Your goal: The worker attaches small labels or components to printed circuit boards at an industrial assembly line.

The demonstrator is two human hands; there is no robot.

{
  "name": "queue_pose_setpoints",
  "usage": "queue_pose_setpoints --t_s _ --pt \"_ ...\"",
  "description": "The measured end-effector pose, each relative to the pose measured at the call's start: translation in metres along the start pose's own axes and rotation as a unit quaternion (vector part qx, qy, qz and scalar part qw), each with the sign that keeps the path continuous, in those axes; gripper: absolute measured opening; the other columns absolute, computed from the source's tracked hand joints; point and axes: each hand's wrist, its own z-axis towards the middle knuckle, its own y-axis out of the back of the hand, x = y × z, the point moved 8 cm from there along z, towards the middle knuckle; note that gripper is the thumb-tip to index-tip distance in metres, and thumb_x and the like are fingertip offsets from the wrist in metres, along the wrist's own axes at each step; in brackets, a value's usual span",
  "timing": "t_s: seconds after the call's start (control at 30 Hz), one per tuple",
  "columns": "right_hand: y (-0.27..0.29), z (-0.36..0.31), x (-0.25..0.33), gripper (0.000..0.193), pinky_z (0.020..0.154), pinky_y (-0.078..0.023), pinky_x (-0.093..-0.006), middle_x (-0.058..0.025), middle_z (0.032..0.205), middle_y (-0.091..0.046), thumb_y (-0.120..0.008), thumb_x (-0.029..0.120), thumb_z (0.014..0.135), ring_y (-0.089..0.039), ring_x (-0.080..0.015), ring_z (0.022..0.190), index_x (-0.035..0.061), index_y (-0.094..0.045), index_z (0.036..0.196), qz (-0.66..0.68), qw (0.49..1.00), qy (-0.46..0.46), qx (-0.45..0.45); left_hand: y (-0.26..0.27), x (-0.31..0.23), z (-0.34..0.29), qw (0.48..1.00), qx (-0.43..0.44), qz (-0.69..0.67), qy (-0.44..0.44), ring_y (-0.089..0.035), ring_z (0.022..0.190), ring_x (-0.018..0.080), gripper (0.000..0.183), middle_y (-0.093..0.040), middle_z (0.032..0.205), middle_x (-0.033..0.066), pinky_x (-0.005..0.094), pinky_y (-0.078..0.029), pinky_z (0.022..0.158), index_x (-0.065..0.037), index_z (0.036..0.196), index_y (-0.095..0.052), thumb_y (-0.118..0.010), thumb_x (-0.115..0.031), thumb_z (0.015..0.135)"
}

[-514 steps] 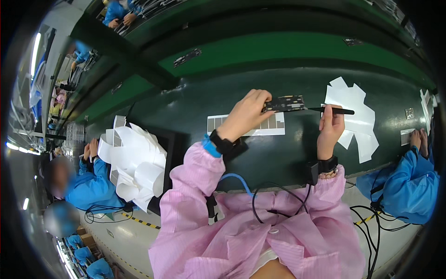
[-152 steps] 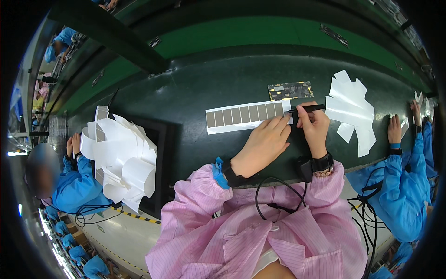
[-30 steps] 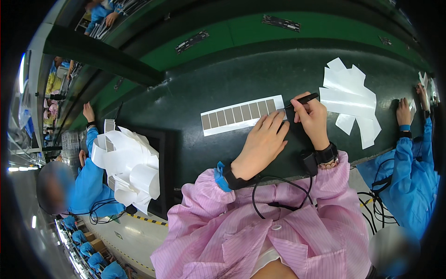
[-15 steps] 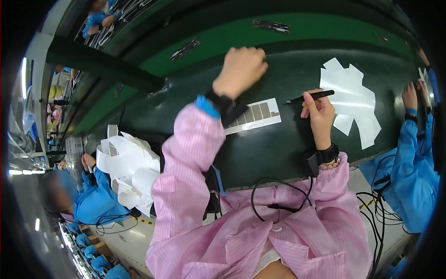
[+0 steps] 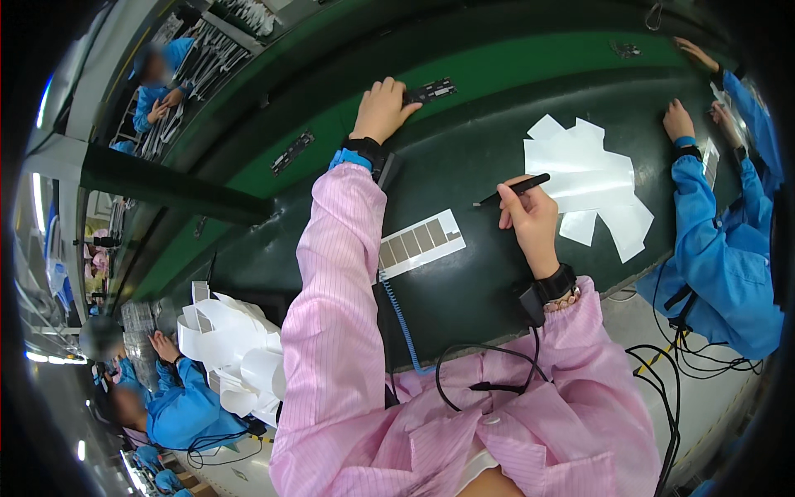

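My left hand [image 5: 383,106] is stretched far forward onto the green belt, its fingers resting on a small dark flat part [image 5: 430,90]. Whether it grips the part I cannot tell. My right hand [image 5: 527,217] hovers over the dark worktop and holds a black pen-like tool [image 5: 513,190] pointing left. A white backing sheet with a row of grey-brown rectangular stickers [image 5: 419,243] lies on the worktop between my arms, partly hidden by my left pink sleeve.
A pile of white paper sheets [image 5: 589,181] lies right of my right hand. A second white pile [image 5: 236,352] sits at my lower left. Another dark part [image 5: 291,151] rides the green belt. People in blue work on both sides [image 5: 719,240].
My left hand has left the sticker sheet and reached up to the dark part on the green belt. My right hand has lifted off the sheet, still holding the tool.
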Motion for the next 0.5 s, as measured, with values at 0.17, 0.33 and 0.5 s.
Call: queue_pose_setpoints --t_s 0.17,0.33,0.5 --pt "-0.003 0.000 0.000 0.012 0.043 -0.037 -0.0205 -0.0007 0.060 -0.055 -0.065 0.010 0.089 -0.052 -0.0066 0.047 -0.0008 -0.062 0.087 0.001 1.000 0.000 0.007 0.016 -0.007 -0.013 0.995 0.059 0.082 -0.020 -0.056 0.092 0.0292 0.042 -0.059 0.091 0.0124 0.0405 -0.046 0.076 -0.002 0.092 -0.062 -0.066 -0.043 0.082" --pt "-0.003 0.000 0.002 0.013 0.044 -0.037 -0.0206 -0.0018 0.065 -0.056 -0.064 0.011 0.090 -0.053 -0.0070 0.048 -0.0013 -0.061 0.089 0.036 0.999 0.001 0.002 0.041 0.013 -0.028 0.989 0.058 0.129 0.035 -0.058 0.092 0.0306 0.049 -0.060 0.092 0.0133 0.0433 -0.048 0.075 -0.001 0.093 -0.062 -0.065 -0.049 0.081" --pt "-0.002 0.000 -0.003 0.013 0.044 -0.037 -0.0201 -0.0015 0.066 -0.056 -0.064 0.011 0.091 -0.053 -0.0069 0.050 -0.0012 -0.061 0.090 -0.009 1.000 0.000 0.018 0.012 0.024 -0.041 0.981 0.082 -0.049 0.169 -0.056 0.103 0.0308 0.057 -0.059 0.104 0.0144 0.0409 -0.047 0.086 -0.001 0.105 -0.061 -0.069 -0.051 0.079"
